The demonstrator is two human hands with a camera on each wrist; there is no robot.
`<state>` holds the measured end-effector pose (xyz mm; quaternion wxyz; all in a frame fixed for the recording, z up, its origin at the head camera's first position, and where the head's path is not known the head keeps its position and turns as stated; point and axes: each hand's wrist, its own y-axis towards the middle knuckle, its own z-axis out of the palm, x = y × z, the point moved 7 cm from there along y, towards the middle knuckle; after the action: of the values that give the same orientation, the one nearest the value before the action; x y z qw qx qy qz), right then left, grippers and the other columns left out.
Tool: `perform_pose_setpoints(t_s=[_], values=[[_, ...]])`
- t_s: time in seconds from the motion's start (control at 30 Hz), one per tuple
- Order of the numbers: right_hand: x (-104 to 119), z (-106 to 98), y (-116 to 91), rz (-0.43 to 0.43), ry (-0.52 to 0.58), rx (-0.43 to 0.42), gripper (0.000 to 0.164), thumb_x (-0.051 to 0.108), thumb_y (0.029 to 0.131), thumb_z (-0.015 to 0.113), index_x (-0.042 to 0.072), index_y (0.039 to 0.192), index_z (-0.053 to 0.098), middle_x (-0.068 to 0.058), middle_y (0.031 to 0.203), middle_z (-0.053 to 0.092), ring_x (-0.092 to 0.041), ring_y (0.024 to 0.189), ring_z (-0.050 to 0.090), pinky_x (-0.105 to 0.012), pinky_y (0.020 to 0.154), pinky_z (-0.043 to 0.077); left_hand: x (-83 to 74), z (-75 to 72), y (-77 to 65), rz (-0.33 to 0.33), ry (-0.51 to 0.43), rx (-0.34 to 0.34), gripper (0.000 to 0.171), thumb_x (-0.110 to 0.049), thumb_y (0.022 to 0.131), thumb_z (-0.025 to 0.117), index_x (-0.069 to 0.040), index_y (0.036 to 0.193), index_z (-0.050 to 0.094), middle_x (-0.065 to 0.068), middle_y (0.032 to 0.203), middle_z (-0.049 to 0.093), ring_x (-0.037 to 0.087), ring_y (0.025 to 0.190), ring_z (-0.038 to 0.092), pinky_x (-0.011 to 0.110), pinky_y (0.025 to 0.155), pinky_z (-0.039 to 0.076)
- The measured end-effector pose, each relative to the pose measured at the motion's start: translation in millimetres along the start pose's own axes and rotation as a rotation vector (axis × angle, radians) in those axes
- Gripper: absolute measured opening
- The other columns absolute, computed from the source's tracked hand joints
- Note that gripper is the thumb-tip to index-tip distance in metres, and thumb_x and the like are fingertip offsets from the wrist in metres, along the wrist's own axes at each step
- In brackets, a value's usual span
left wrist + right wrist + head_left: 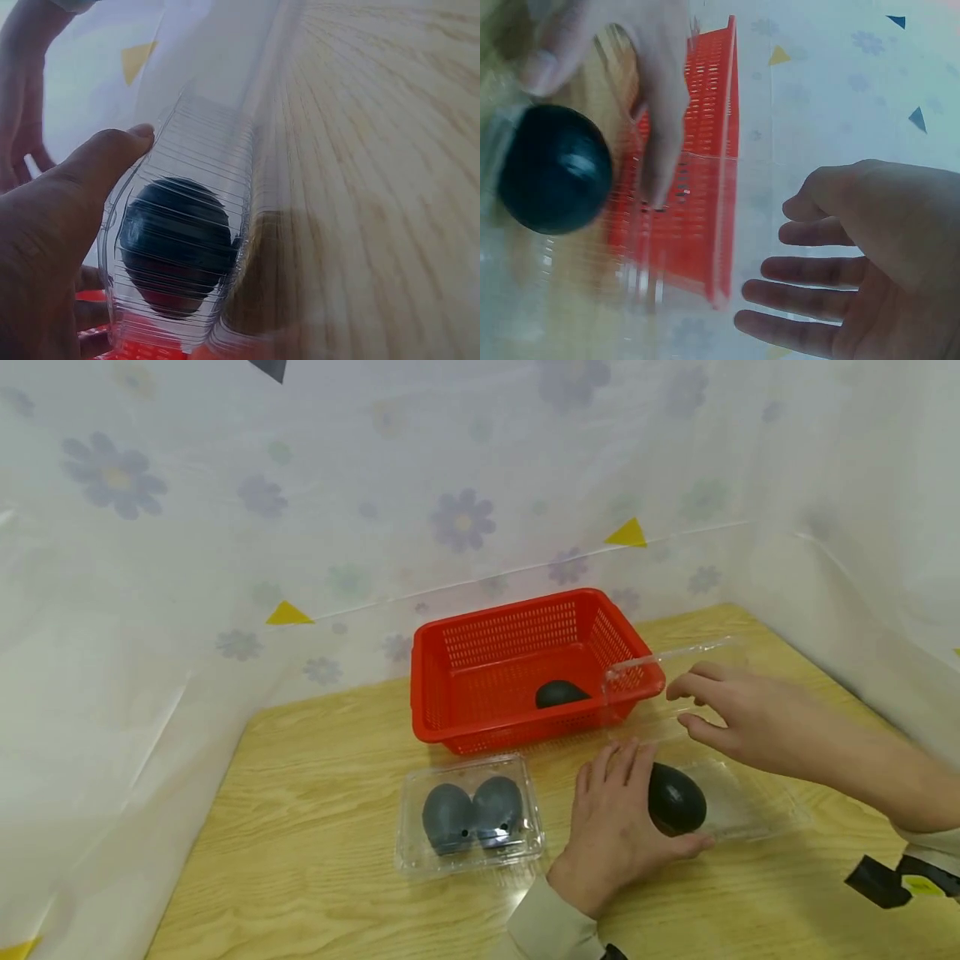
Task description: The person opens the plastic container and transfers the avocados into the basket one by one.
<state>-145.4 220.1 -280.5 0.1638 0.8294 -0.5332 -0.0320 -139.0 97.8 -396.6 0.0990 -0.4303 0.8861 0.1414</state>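
Note:
My left hand [615, 827] holds an open clear plastic clamshell box [750, 806] at its left end, thumb along the near rim, fingers over the far side. One dark avocado [677, 799] lies in it beside the palm; the left wrist view shows this avocado [176, 247] through the ribbed wall. The box's clear lid [675, 653] stands raised at the back and overlaps the red basket's corner. Near that lid is my right hand [750, 718], fingers loosely bent and nothing between them; the right wrist view shows the right hand [877, 255] with fingers apart.
A red plastic basket [510, 727] stands behind the hands, with a dark avocado [561, 693] inside. Left of my left hand sits a closed clear box [408, 852] with two avocados [447, 818]. The wood-grain table [300, 827] meets a flowered plastic sheet [337, 485] behind.

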Motion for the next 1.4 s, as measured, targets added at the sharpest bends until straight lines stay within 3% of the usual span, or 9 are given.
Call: perform_pose_setpoints(t_s=[0.27,0.47,0.63,0.8,1.0,1.17,1.4], values=[[-10.1,38.4,-25.7,0.076,0.114,0.154,0.020,0.017,0.085,0.077,0.016,0.103,0.067,0.008,0.100,0.065,-0.009,0.081,0.064,-0.028,0.069,0.056,-4.2,-9.4,-1.1,0.048,0.085,-0.137,0.114,-0.088,0.065,0.060,-0.015,0.149,0.034,-0.002,0.147,0.045,0.013,0.134,0.045,0.030,0.112,0.041],[-8.7,47.7,-29.2,0.059,0.141,0.155,0.022,0.017,0.084,0.078,0.015,0.103,0.067,0.007,0.099,0.064,-0.005,0.079,0.062,-0.026,0.068,0.055,-4.8,-8.1,-4.0,0.038,0.115,-0.143,0.111,-0.089,0.066,0.059,-0.013,0.145,0.040,0.000,0.146,0.046,0.014,0.134,0.044,0.031,0.112,0.041],[-4.5,64.0,-29.7,0.083,0.207,0.273,0.024,0.029,0.090,0.073,0.015,0.107,0.066,0.005,0.103,0.064,-0.006,0.080,0.062,-0.026,0.068,0.054,-3.3,-8.4,-3.8,0.023,0.175,-0.145,0.106,-0.093,0.065,0.054,-0.018,0.140,0.045,-0.004,0.143,0.047,0.015,0.132,0.043,0.033,0.110,0.040],[-0.3,78.4,-34.1,0.117,0.257,0.332,0.034,0.042,0.089,0.072,0.015,0.109,0.064,0.009,0.098,0.060,-0.001,0.077,0.055,-0.022,0.063,0.048,-2.4,-7.8,-2.6,0.024,0.184,-0.110,0.108,-0.095,0.066,0.050,-0.020,0.143,0.043,-0.004,0.146,0.046,0.016,0.133,0.042,0.035,0.110,0.040],[-1.9,84.2,-35.4,0.137,0.271,0.334,0.034,0.033,0.085,0.077,0.011,0.107,0.064,0.007,0.097,0.062,-0.002,0.080,0.054,-0.023,0.065,0.048,-0.1,-9.6,-2.7,0.025,0.137,-0.035,0.111,-0.093,0.067,0.051,-0.020,0.149,0.037,-0.006,0.149,0.043,0.014,0.136,0.041,0.038,0.111,0.040],[-5.7,84.7,-36.8,0.152,0.219,0.341,0.040,0.025,0.081,0.080,0.008,0.112,0.062,0.002,0.105,0.064,-0.007,0.084,0.058,-0.027,0.068,0.051,1.4,-11.3,-3.8,0.021,0.106,0.038,0.112,-0.090,0.068,0.053,-0.020,0.153,0.031,-0.007,0.154,0.038,0.014,0.140,0.038,0.040,0.114,0.037],[-15.1,83.5,-40.0,0.198,0.114,0.440,0.041,0.021,0.076,0.081,0.009,0.109,0.059,0.001,0.101,0.060,-0.011,0.076,0.051,-0.028,0.063,0.045,2.4,-12.1,-1.9,-0.006,0.090,0.077,0.113,-0.090,0.066,0.057,-0.022,0.152,0.033,-0.009,0.155,0.038,0.013,0.142,0.038,0.039,0.115,0.037]])
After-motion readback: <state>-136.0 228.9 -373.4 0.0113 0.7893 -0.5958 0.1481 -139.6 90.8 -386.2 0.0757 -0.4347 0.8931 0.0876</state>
